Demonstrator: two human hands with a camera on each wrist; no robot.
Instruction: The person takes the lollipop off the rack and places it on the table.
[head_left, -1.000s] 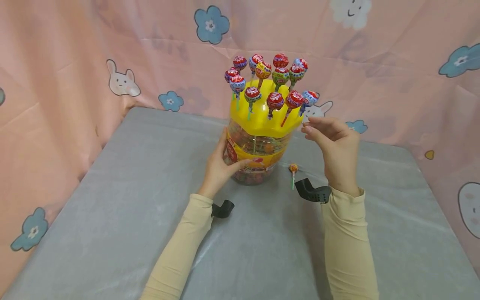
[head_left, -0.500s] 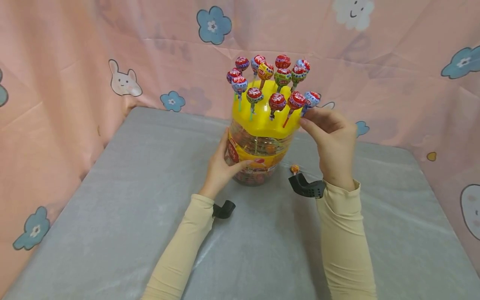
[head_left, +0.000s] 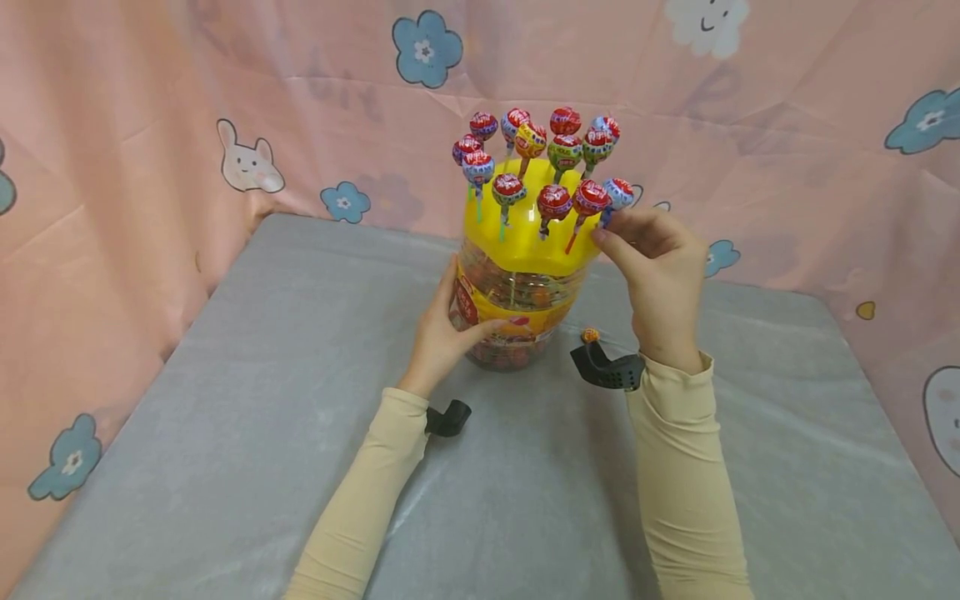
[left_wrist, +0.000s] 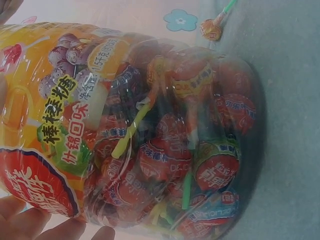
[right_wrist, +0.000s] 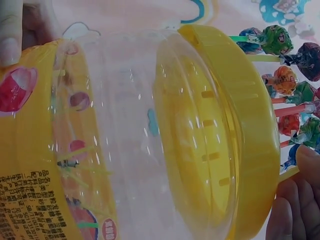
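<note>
"Where do we find the blue-and-red lollipop [head_left: 618,193]?"

"We find it at the right edge of the yellow lid [head_left: 525,254], with its head above. The right hand [head_left: 663,267] pinches it low, by the thumb and fingers. Whether its stick is inside the lid, we cannot tell."

"And what else is on this lid?"

"We see other lollipops [head_left: 554,202] standing there, heads up. The lid sits on top of a clear jar [head_left: 528,289]."

"Does the left hand [head_left: 438,342] hold something?"

"Yes, it grips the jar, the thumb in front and the fingers round the side. Inside we see many wrapped lollipops [left_wrist: 165,155]."

"And farther out?"

"An orange lollipop [head_left: 590,335] lies on the grey surface [head_left: 300,375], near the jar, partly hidden by a black wrist device [head_left: 609,368]. Behind, we have a pink curtain [head_left: 300,50]."
</note>
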